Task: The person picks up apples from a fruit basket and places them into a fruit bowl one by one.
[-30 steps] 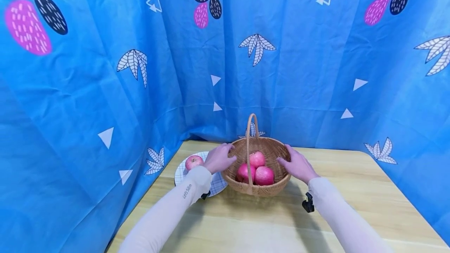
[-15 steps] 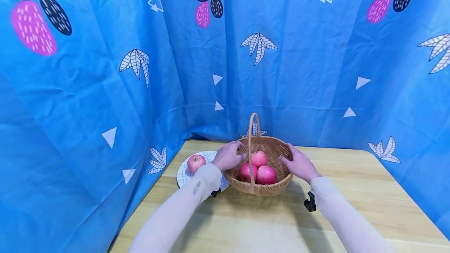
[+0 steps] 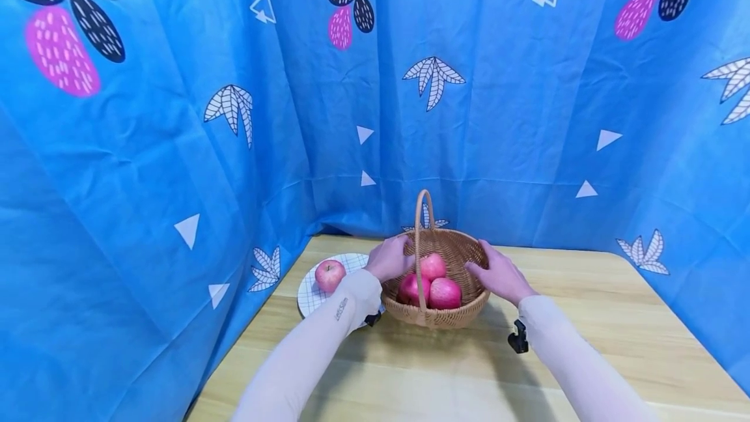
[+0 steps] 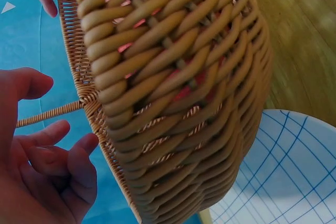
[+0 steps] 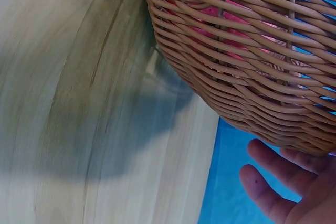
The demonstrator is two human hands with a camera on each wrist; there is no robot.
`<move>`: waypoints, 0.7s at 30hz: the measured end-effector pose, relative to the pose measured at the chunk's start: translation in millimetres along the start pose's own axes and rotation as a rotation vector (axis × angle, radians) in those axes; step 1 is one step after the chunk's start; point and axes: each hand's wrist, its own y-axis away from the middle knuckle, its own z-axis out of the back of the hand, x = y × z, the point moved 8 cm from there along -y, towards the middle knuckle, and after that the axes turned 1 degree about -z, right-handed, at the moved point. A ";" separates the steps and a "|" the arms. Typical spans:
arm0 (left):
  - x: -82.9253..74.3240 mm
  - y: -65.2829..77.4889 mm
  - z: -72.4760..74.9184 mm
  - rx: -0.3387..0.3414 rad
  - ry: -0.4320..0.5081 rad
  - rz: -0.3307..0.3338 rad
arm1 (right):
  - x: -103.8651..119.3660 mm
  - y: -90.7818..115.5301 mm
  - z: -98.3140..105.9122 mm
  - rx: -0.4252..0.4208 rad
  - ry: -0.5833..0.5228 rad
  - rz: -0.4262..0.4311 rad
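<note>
A wicker basket [image 3: 435, 319] with a tall arched handle stands on the table, holding several pink-red apples [image 3: 445, 294]. My left hand [image 3: 389, 260] is over the basket's left rim, beside the handle. In the left wrist view, the fingers of that left hand [image 4: 50, 166] are loosely bent near the rim, with nothing held between them. On the opposite side, my right hand [image 3: 500, 273] holds the right rim, thumb inside and fingers outside. The right wrist view shows fingertips of the right hand [image 5: 275, 182] at the woven wall.
Left of the basket lies a round white plate [image 3: 309, 292] with a blue grid pattern, partly hidden by my left sleeve. A single apple [image 3: 330, 275] sits on it. Blue patterned curtain [image 3: 492, 116] hangs behind and at both sides of the wooden table [image 3: 621, 324].
My left hand has moved right, from the basket's left edge further in over the rim towards the handle. The right hand stays at the right rim. The view has shifted slightly.
</note>
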 end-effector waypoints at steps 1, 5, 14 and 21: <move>0.1 -0.6 -0.6 0.006 0.000 0.004 | -0.2 -0.1 0.4 -0.001 -0.001 -0.003; 0.8 -1.1 -1.3 0.014 0.010 0.006 | 0.6 -0.8 -0.4 -0.010 0.001 0.002; 1.2 4.7 -4.7 0.042 0.041 0.028 | -1.5 0.9 -13.3 -0.006 -0.013 -0.006; -7.9 -11.9 -4.2 0.020 0.068 0.009 | -2.6 -3.3 -2.6 -0.011 -0.011 -0.010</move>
